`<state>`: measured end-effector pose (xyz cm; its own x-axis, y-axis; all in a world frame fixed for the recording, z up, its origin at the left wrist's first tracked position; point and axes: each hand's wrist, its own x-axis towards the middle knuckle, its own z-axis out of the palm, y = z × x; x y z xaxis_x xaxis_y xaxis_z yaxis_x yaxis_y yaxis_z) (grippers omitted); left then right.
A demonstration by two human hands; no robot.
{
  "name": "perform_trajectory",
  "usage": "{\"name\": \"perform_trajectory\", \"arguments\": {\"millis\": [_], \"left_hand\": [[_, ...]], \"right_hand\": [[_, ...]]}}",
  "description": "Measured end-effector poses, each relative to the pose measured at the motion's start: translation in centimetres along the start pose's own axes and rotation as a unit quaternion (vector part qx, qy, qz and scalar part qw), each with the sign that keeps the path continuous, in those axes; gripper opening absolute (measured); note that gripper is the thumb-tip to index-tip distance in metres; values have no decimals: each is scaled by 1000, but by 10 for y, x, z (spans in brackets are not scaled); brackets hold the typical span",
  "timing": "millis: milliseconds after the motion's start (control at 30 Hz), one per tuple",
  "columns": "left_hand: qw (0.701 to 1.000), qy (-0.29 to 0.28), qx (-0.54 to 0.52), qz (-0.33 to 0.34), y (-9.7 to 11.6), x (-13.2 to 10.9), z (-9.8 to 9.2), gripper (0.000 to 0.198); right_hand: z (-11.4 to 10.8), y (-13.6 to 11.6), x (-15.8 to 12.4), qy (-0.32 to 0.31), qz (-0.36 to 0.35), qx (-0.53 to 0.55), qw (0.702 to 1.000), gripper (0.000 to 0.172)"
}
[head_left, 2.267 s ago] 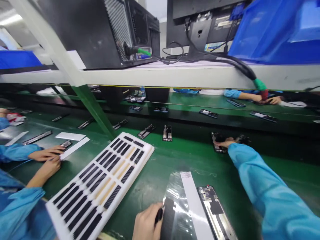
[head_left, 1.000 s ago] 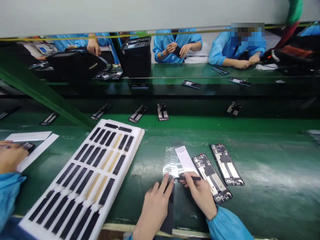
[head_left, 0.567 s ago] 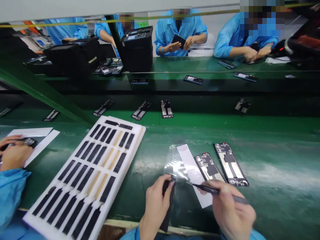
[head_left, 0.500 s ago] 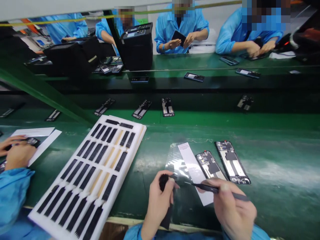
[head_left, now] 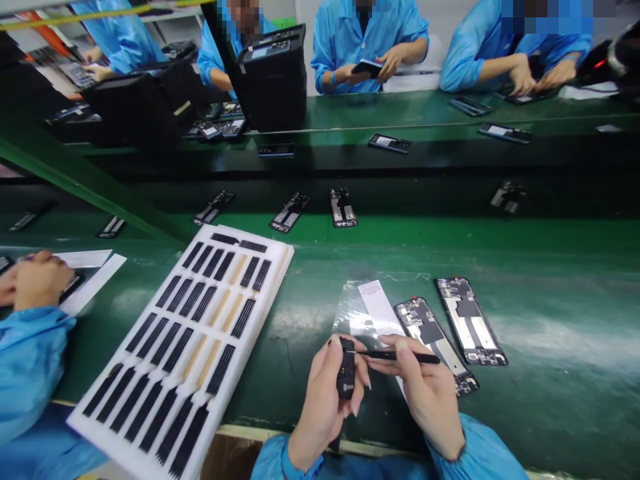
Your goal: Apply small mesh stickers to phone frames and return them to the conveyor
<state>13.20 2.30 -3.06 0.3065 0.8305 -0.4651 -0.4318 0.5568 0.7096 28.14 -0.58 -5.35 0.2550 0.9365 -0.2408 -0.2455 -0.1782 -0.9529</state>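
My left hand (head_left: 320,400) grips a small black phone module (head_left: 345,377) between thumb and fingers, its face turned up. A dark strip (head_left: 336,443) hangs below that hand. In my right hand (head_left: 433,397) are black tweezers (head_left: 424,358), held nearly level, with their tip at the module's upper part. Just beyond my hands lie a clear plastic sheet (head_left: 345,310) and a white paper strip (head_left: 379,307) with small dots. Two opened phones lie on the right: a nearer one (head_left: 431,333), partly behind my right hand, and a farther one (head_left: 471,320).
A white foam tray (head_left: 261,300) with rows of black parts stands at left. Beside it, a co-worker's hands (head_left: 43,277) work over papers. Behind the bench, opened phones (head_left: 343,208) lie on a green belt (head_left: 410,233). A slanted green beam (head_left: 85,190) crosses the left side.
My right hand has moved left, bringing the tweezers' tip to the black module. My left hand has turned, so the module's face now shows. The view has shifted slightly.
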Motion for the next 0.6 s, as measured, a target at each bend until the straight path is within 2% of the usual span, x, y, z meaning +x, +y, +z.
{"name": "perform_trajectory", "arguments": {"millis": [467, 600], "left_hand": [[1000, 10, -14, -11, 1, 3, 3, 50], [1000, 8, 15, -9, 1, 3, 3, 45]], "right_hand": [[0, 3, -2, 19, -19, 11, 1000, 27], [7, -1, 1, 41, -46, -50, 997, 28]]}}
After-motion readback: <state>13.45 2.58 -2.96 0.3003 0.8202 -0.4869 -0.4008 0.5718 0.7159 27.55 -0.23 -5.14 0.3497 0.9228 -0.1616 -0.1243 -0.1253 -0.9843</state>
